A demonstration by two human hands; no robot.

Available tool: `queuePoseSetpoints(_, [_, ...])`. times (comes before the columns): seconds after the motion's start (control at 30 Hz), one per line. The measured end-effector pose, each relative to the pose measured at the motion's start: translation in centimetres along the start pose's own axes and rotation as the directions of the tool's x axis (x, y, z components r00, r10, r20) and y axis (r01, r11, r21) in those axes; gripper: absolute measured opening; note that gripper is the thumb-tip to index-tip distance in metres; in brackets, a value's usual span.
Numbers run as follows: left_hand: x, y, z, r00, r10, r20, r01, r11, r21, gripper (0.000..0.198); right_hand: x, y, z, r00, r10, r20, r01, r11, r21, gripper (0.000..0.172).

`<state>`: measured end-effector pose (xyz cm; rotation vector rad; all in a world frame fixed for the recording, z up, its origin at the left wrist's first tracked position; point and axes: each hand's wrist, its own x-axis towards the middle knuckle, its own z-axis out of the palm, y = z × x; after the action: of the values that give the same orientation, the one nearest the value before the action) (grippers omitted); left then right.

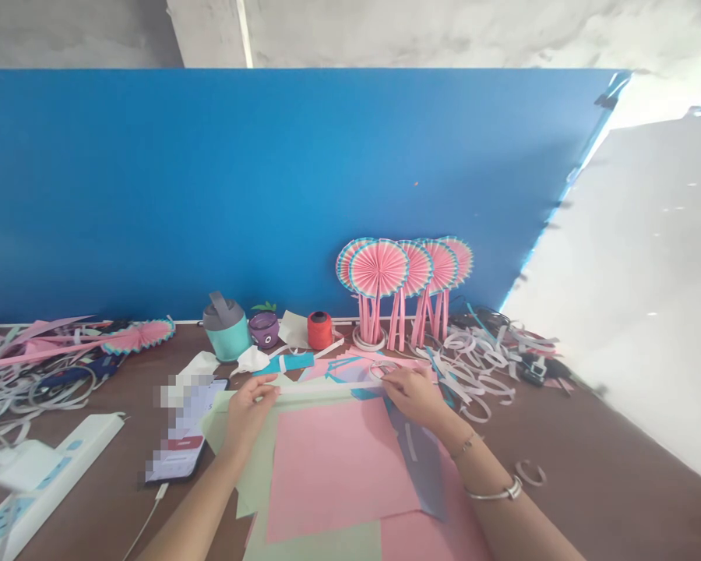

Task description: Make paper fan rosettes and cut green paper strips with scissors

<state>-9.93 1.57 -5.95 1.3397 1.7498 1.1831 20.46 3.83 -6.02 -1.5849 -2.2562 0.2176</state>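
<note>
Just below the frame's centre, the left hand (252, 407) and right hand (416, 397) pinch opposite ends of a pale strip (330, 386), seemingly to hold it straight beyond the pink sheet (339, 467), while fans (371, 269) stand right of centre, apparently clear of the work.

L hand (254, 405) & R hand (417, 399) bare, forearms too, as far as they show. R wrist: thin bracelet (465, 447), fine chain type, w/ tiny charm-like bits, details too blurred to tell. Further up R forearm: silver-col. bangle (491, 496), narrow smooth band, approx. round, w/ thicker pc. on outer side, poss. clasp. L forearm plain, wrist to bottom edge.
</note>
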Motion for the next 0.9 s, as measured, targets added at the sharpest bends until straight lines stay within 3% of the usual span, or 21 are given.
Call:
queuePoseSetpoints(0.27, [0.19,-0.13,0.09,0.998,0.033,-0.046,-0.033,0.999,-0.008,0.029,0.00,-0.06,0.09,0.996,-0.061,-0.066,0.061,0.998,-0.003,0.031])
queuePoseSetpoints(0.57, [-0.27,0.02,0.01,0.979,0.148,-0.143,-0.150,0.989,-0.007,0.024,0.08,-0.21,0.22,0.982,-0.059,-0.180,0.088,0.983,0.160,0.034])
queuePoseSetpoints(0.9, [-0.56,0.41,-0.09,0.973,0.161,-0.165,-0.165,0.986,-0.011,0.025,0.01,-0.81,-0.16,0.983,-0.011,-0.183,0.059,0.964,0.258,0.035])
